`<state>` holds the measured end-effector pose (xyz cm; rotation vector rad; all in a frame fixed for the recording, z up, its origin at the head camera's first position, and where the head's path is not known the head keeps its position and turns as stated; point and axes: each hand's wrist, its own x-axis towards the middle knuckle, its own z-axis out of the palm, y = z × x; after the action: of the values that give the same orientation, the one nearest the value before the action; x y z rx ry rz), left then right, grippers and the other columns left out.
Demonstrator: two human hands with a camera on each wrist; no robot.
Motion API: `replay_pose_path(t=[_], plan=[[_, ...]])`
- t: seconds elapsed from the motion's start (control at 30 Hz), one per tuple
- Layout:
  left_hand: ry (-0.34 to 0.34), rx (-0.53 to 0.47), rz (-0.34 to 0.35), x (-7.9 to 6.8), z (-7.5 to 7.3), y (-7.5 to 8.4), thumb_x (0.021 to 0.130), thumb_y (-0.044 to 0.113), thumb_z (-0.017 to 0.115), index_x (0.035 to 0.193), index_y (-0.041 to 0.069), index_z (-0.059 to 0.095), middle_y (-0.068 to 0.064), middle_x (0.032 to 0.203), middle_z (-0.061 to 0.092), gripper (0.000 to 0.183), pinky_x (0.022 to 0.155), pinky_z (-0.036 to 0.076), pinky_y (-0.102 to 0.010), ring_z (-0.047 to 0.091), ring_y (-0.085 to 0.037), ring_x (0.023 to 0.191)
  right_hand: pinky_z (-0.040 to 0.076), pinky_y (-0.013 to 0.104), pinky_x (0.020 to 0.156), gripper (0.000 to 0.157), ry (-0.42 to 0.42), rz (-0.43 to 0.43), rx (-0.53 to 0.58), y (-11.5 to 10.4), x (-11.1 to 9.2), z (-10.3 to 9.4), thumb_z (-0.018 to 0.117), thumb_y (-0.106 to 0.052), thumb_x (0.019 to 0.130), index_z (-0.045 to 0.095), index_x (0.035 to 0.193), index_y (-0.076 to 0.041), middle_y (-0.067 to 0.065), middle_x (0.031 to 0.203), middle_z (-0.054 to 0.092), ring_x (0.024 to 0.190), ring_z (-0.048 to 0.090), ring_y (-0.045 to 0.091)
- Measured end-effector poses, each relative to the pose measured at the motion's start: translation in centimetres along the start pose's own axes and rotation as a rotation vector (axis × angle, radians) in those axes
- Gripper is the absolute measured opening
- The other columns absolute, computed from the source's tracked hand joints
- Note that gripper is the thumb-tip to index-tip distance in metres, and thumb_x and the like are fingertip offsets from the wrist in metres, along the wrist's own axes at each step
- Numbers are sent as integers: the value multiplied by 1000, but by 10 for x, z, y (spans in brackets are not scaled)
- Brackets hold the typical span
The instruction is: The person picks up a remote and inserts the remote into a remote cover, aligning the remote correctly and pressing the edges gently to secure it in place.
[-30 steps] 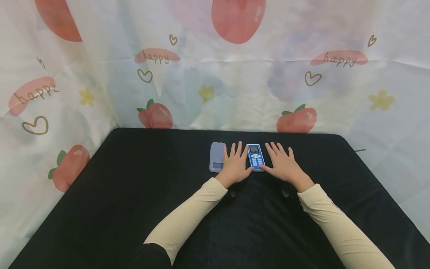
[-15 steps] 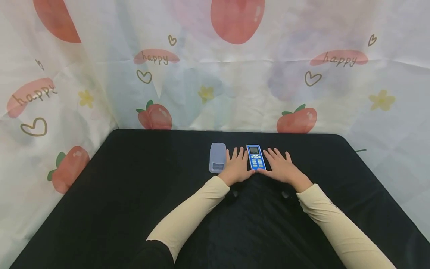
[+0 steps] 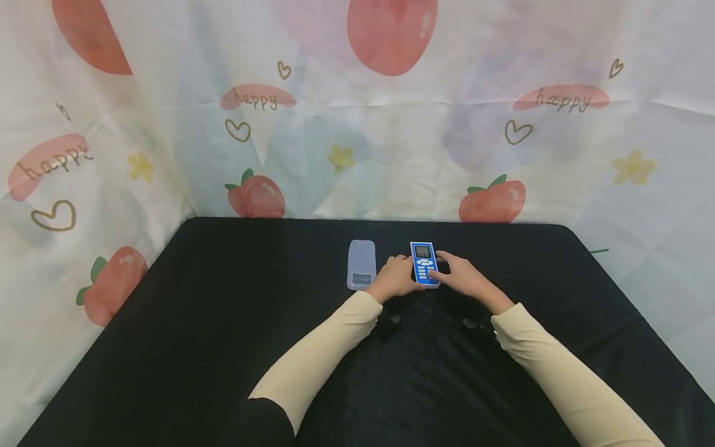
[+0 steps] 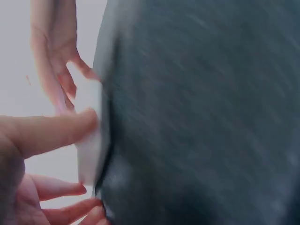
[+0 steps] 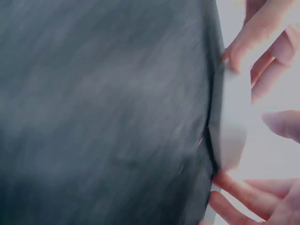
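Observation:
A blue-faced remote control [image 3: 422,253] with a small screen and pale buttons lies face up near the table's far side. Along its left side, my left hand [image 3: 395,278] grips it with bent fingers, the thumb at the near end. My right hand [image 3: 463,276] holds the right side, fingers curled there and thumb over the lower buttons. The left wrist view shows the remote's pale end under the left thumb [image 4: 70,129]. In the right wrist view, the right fingers [image 5: 253,194] touch its edge, while that thumb stands a little off it.
Left of the left hand lies a flat, rounded, pale grey-blue piece [image 3: 362,257] with a darker rectangle near its lower end. Both rest on a black-covered table [image 3: 251,298]. A printed curtain [image 3: 391,136] rises directly behind the far edge.
Spread, straight fingers of both hands have bent in around the remote control. The right thumb has moved onto its lower face. The grey-blue piece stays in place.

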<state>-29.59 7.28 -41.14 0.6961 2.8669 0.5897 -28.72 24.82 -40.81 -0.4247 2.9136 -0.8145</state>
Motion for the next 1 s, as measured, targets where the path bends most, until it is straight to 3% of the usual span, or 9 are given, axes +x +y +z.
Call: replay_pose_path(t=[0.13, 0.23, 0.3, 0.5, 0.63, 0.8, 1.0], plan=[[0, -325, -5, 4, 0, -2, 81, 16, 73, 125, 1, 55, -13, 114, 65, 50, 90, 46, -28, 58, -19, 99, 49, 49, 87, 55, 26, 56, 122, -3, 3, -1, 55, -22, 94, 40, 131, 16, 33, 120, 56, 106, 58, 40], [-7, -556, -71, 5, 2, -3, 79, 7, 74, 127, -2, 52, -15, 117, 63, 54, 87, 50, -28, 59, -19, 96, 51, 46, 87, 53, 16, 120, 237, -6, 5, -1, 54, -18, 94, 39, 132, 16, 34, 123, 53, 106, 58, 39], [-3, -644, -118, 5, 3, -3, 79, 6, 73, 131, -3, 48, -16, 121, 59, 59, 89, 50, -29, 57, -20, 100, 51, 44, 87, 53, 9, 154, 306, -7, 5, 0, 54, -15, 94, 37, 133, 16, 35, 127, 50, 109, 57, 40], [42, -751, -172, 4, 6, -4, 77, 3, 74, 131, 0, 46, -16, 123, 57, 60, 92, 50, -32, 56, -23, 105, 51, 40, 91, 55, 31, 217, 470, -8, 4, 3, 57, -11, 92, 33, 136, 14, 33, 133, 44, 112, 55, 37], [68, -797, -168, 1, 5, -3, 76, 0, 74, 131, 2, 45, -16, 122, 56, 63, 89, 51, -32, 59, -22, 100, 53, 32, 87, 56, 81, 202, 580, -10, -1, 2, 58, -5, 90, 34, 138, 11, 32, 135, 44, 101, 59, 22], [105, -846, -124, -6, 0, -3, 75, -2, 74, 133, 6, 42, -15, 121, 55, 67, 84, 54, -29, 65, -21, 92, 54, 21, 79, 55, 149, 155, 644, -17, -8, -6, 58, -2, 89, 36, 138, 7, 31, 134, 45, 85, 57, 1], [182, -827, -13, -17, -7, -2, 76, 1, 75, 135, 6, 42, -15, 123, 55, 68, 81, 55, -27, 64, -23, 96, 51, 15, 76, 54, 187, 121, 681, -27, -18, -16, 58, -2, 90, 36, 139, 4, 29, 135, 44, 87, 56, -1]])
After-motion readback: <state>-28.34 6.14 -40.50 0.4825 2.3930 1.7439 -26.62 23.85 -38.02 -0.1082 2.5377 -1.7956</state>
